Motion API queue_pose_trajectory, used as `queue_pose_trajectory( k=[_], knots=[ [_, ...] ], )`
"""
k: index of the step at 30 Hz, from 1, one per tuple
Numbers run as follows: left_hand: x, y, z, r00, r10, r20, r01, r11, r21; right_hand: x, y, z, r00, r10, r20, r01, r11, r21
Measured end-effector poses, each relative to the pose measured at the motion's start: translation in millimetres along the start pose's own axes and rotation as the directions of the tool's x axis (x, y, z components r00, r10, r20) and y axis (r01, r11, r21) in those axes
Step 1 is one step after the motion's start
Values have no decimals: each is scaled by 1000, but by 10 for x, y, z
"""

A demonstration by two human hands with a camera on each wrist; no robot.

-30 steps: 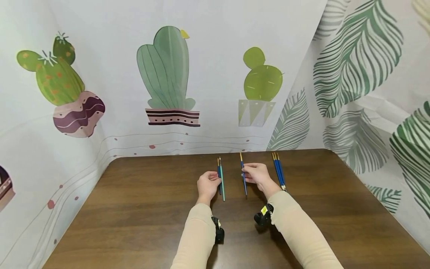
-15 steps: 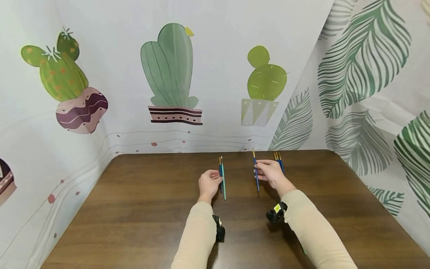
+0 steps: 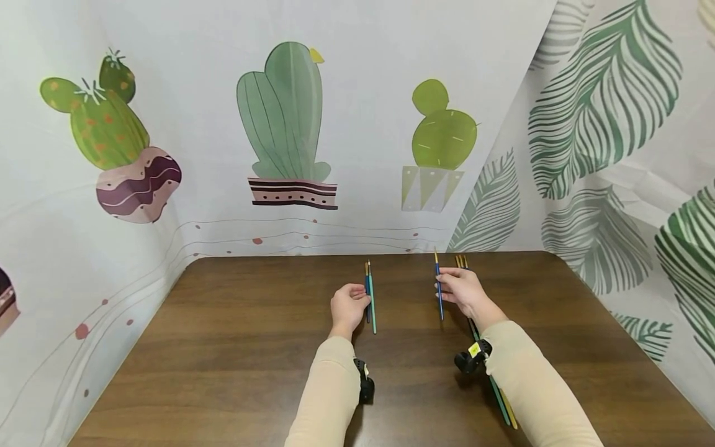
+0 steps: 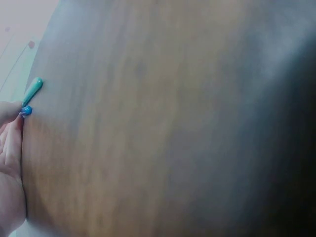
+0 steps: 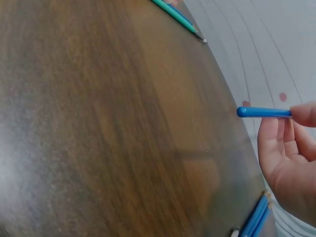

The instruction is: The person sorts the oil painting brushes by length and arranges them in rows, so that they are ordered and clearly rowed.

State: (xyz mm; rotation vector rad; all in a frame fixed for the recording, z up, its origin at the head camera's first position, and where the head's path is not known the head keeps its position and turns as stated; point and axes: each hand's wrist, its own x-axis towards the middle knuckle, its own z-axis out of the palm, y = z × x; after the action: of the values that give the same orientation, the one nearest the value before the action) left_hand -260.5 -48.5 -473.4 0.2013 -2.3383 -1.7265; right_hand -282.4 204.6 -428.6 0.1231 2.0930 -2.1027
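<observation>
In the head view my left hand (image 3: pixel 347 308) pinches a teal paintbrush (image 3: pixel 373 316) and a blue paintbrush (image 3: pixel 367 283) side by side. The left wrist view catches only the rounded ends of the teal handle (image 4: pixel 33 90) and the blue one (image 4: pixel 27 110) beyond the thumb. To the right, my right hand (image 3: pixel 468 293) holds another blue paintbrush (image 3: pixel 439 301) between thumb and fingers, bristle end pointing away. Its handle end (image 5: pixel 261 112) stands above the table in the right wrist view. Several blue paintbrushes (image 5: pixel 256 217) lie grouped beside the right hand, partly hidden by it in the head view.
Below the right forearm, a green handle (image 3: pixel 499 400) and a yellow handle (image 3: pixel 509 410) show on the brown wooden table (image 3: pixel 240 347). A printed cloth (image 3: pixel 363 124) with cacti and leaves hangs behind the table's far edge.
My right hand has moved to the right with its blue paintbrush, close to the grouped brushes. Green and yellow handles have come into sight under the forearm. The left hand stays nearly still.
</observation>
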Motion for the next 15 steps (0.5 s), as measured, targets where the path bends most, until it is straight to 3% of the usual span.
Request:
queue_pose_trajectory(
  k=[15],
  knots=[
    [-22, 14, -9, 1000, 7, -3, -7, 1000, 0, -34, -22, -184, 998, -16, -65, 19, 999, 42]
  ],
)
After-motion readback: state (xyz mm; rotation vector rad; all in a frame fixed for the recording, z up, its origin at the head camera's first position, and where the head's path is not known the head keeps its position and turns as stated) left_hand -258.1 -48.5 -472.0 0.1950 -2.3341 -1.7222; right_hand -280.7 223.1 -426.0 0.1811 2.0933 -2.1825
